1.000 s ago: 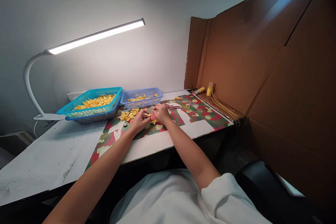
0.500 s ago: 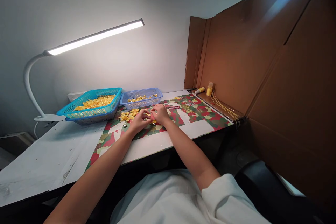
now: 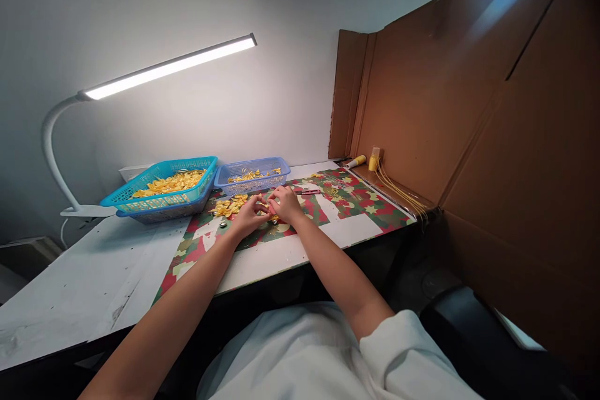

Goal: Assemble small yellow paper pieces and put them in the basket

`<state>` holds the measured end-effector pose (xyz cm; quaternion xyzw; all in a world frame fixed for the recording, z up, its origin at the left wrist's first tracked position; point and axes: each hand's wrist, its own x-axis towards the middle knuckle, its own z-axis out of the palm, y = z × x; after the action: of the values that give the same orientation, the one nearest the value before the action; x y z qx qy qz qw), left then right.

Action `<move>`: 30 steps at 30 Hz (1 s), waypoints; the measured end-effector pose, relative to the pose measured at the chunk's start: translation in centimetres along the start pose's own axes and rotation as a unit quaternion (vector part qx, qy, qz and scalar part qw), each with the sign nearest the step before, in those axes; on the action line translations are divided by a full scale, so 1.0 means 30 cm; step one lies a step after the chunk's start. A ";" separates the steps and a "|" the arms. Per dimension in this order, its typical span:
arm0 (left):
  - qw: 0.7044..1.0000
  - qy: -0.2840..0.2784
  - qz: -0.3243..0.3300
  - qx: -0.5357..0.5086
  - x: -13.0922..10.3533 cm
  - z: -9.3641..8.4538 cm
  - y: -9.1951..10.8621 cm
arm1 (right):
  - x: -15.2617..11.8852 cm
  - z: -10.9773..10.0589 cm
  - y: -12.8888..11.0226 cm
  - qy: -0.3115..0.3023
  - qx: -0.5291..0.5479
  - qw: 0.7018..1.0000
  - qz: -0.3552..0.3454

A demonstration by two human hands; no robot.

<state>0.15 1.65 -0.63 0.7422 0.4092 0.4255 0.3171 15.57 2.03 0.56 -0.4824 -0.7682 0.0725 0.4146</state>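
Observation:
My left hand (image 3: 249, 215) and my right hand (image 3: 286, 205) meet over the patterned mat (image 3: 370, 205), their fingers pinched close together. Between the fingertips is something small that I cannot make out. Just left of my left hand lies a pile of yellow petal-like pieces (image 3: 229, 205). A small round metallic item (image 3: 222, 224) rests below that pile. Beyond my right hand is a pink-handled tool (image 3: 308, 192). Some yellow bits show on the mat beneath my fingers.
A turquoise basket (image 3: 126, 195) of yellow pieces sits at the left, with a blue-violet basket (image 3: 253, 185) beside it. A lamp (image 3: 54, 156) stands far left. Near the cardboard wall (image 3: 422, 94) are a yellow bottle (image 3: 374, 160), a tube (image 3: 356, 162) and yellow strands (image 3: 403, 190).
My fingertips have shifted very slightly against each other. Both hands remain over the same spot, and the objects around them have not moved.

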 end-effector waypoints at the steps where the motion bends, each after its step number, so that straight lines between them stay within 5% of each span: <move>1: 1.000 0.001 -0.002 0.001 0.000 0.000 0.000 | 0.000 0.001 0.000 -0.001 0.001 1.000 -0.001; 30: 0.998 -0.042 -0.049 -0.020 -0.008 0.007 0.008 | 0.002 0.003 0.018 0.007 -0.014 1.000 -0.004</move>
<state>0.33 1.29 -0.61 0.7322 0.4229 0.3860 0.3689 15.86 2.38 0.26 -0.4854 -0.7682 0.0564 0.4135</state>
